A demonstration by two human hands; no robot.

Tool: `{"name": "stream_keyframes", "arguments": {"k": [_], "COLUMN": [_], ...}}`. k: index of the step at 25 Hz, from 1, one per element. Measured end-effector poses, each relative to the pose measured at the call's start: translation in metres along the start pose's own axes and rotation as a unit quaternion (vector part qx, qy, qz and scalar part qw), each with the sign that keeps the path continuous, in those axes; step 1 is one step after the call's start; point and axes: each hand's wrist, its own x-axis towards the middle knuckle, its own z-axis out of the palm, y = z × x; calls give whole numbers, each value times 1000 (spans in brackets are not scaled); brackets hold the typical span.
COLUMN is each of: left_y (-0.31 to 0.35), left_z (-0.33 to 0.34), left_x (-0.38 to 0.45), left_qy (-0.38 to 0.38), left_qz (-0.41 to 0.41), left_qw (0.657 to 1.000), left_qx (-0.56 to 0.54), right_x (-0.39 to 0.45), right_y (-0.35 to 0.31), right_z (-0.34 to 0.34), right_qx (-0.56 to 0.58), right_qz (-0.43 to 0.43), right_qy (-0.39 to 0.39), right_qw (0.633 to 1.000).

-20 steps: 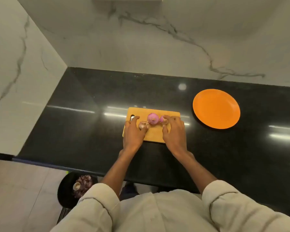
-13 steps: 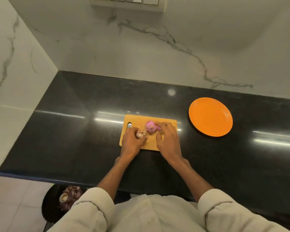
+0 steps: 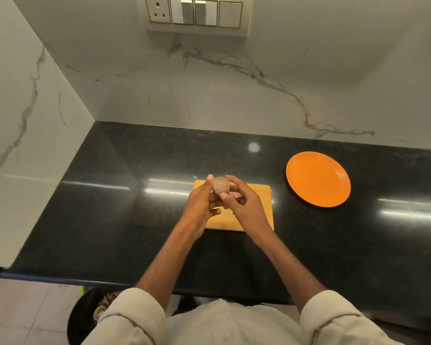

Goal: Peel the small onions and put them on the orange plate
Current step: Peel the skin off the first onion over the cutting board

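A small onion [image 3: 221, 185] with dull brownish skin is held between both hands, raised above the yellow cutting board [image 3: 255, 195]. My left hand [image 3: 200, 207] grips it from the left with the thumb up. My right hand [image 3: 244, 204] pinches it from the right. A bit of pink onion [image 3: 235, 194] shows on the board behind my right fingers, mostly hidden. The orange plate [image 3: 318, 179] lies bare on the counter to the right of the board.
The black counter [image 3: 135, 220] ends at marble walls behind and to the left. A switch panel [image 3: 194, 13] is on the back wall. Below the counter's front edge, a black bin [image 3: 85, 317] holds onion skins.
Both hands lifted a small onion off the board and brought it up between them. The camera tilted up, showing the switch panel.
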Motion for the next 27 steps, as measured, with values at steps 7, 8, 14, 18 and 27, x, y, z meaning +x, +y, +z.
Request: {"name": "stream_keyframes", "arguments": {"k": [7, 8, 14, 18, 27], "left_y": [-4, -6, -24, -12, -7], "left_z": [7, 6, 18, 11, 5], "left_x": [-3, -3, -6, -1, -8], "left_qy": [15, 26, 18, 81, -18], "left_qz": [13, 48, -9, -48, 94], "left_qw": [993, 990, 1000, 993, 988], "left_qx": [116, 132, 4, -64, 123], "right_x": [-2, -1, -5, -13, -5], "right_y": [10, 11, 9, 8, 12], "right_z": [-4, -7, -3, -5, -22], "right_qx": [-9, 2, 14, 39, 105], "right_qz": [45, 51, 86, 62, 92], "right_qy": [37, 49, 82, 1, 46], "right_qw": [998, 998, 993, 997, 989]}}
